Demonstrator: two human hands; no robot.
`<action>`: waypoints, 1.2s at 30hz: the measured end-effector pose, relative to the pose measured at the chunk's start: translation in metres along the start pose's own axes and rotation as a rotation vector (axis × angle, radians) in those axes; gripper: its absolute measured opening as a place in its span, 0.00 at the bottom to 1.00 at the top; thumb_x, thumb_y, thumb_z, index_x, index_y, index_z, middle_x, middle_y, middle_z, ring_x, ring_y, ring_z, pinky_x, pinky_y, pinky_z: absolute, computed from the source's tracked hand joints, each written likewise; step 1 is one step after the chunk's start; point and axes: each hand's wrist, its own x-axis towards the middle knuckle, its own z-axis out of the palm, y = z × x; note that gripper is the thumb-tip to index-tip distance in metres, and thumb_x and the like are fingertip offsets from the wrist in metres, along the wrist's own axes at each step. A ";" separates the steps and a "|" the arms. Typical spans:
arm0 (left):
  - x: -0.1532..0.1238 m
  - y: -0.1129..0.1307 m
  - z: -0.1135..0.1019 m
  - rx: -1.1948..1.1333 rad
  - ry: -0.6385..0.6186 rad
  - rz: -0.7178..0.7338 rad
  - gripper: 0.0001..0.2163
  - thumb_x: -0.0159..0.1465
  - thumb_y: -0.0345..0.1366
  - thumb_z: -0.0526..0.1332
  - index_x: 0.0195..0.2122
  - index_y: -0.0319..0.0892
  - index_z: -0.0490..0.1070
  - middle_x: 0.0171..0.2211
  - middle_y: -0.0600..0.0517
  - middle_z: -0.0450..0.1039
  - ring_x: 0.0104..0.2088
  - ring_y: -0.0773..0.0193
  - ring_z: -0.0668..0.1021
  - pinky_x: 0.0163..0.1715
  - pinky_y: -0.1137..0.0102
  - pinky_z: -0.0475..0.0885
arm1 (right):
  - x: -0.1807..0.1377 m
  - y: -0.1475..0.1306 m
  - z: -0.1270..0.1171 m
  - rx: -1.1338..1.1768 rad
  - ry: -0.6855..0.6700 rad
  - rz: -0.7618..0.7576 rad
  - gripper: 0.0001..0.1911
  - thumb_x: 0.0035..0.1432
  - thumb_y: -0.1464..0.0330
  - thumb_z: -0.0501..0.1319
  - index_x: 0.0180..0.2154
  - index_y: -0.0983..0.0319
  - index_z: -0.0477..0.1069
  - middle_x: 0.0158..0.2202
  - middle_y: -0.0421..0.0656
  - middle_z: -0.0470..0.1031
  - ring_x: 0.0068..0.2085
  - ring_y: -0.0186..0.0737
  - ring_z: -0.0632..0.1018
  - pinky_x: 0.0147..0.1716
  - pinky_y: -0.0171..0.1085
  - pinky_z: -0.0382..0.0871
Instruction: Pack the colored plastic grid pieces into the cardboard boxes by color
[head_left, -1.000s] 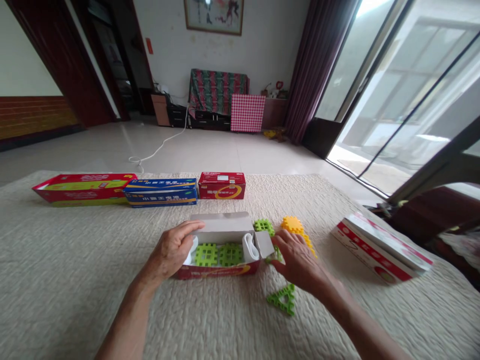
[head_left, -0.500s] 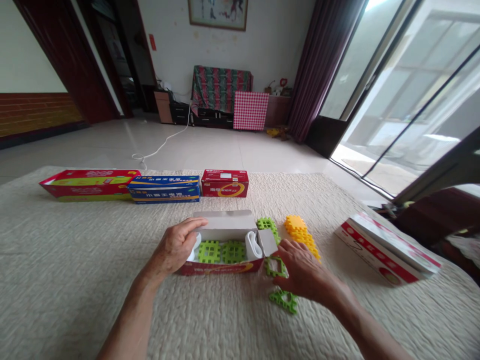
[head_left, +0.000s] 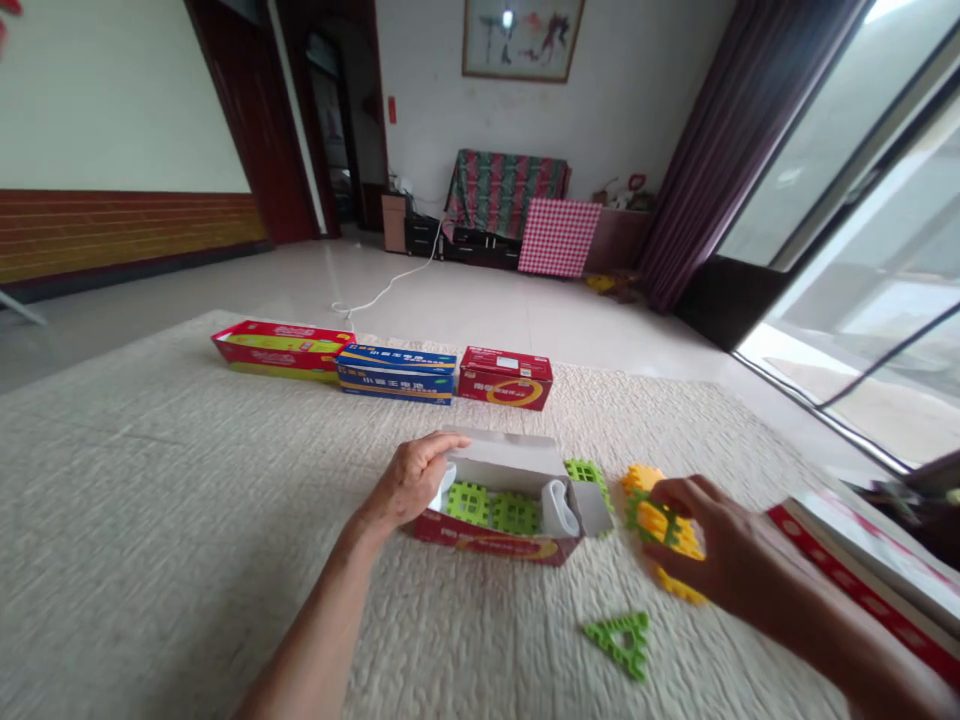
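Observation:
An open red box lies on the cream quilted cloth, with two green square lattice pieces inside. My left hand curls over the box's left end and grips it. My right hand is lifted to the right of the box, pinching a green square frame piece over a pile of yellow pieces. A green lattice piece lies behind the box's right flap. A green triangle piece lies in front, apart from both hands.
Three closed boxes stand in a row farther back: a long red one, a blue one and a small red one. A flat red-and-white box lies at the right edge. Beyond are tiled floor, a white cable and glass doors.
My right hand has picked the green frame piece off the cloth and carried it right, over the yellow pile. The camera turned left; my left hand stays on the box.

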 end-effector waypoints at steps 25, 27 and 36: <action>-0.001 0.000 0.003 0.019 0.028 0.073 0.20 0.58 0.20 0.49 0.44 0.41 0.75 0.46 0.50 0.77 0.48 0.65 0.76 0.52 0.70 0.69 | 0.075 -0.101 0.012 0.234 0.016 -0.199 0.10 0.53 0.67 0.61 0.40 0.59 0.69 0.39 0.44 0.72 0.33 0.37 0.74 0.33 0.38 0.68; 0.000 0.001 0.003 0.031 0.020 0.072 0.20 0.57 0.20 0.50 0.44 0.41 0.75 0.46 0.50 0.77 0.49 0.65 0.76 0.53 0.70 0.68 | 0.072 -0.077 0.006 0.202 0.067 -0.172 0.07 0.55 0.67 0.59 0.38 0.59 0.70 0.37 0.44 0.73 0.33 0.37 0.74 0.33 0.38 0.68; 0.001 -0.005 0.003 0.077 -0.018 0.051 0.19 0.58 0.23 0.51 0.44 0.43 0.76 0.46 0.51 0.77 0.49 0.63 0.77 0.54 0.67 0.70 | 0.046 -0.012 0.018 0.023 -0.138 -0.061 0.20 0.46 0.76 0.62 0.44 0.61 0.70 0.44 0.49 0.73 0.41 0.43 0.75 0.39 0.42 0.67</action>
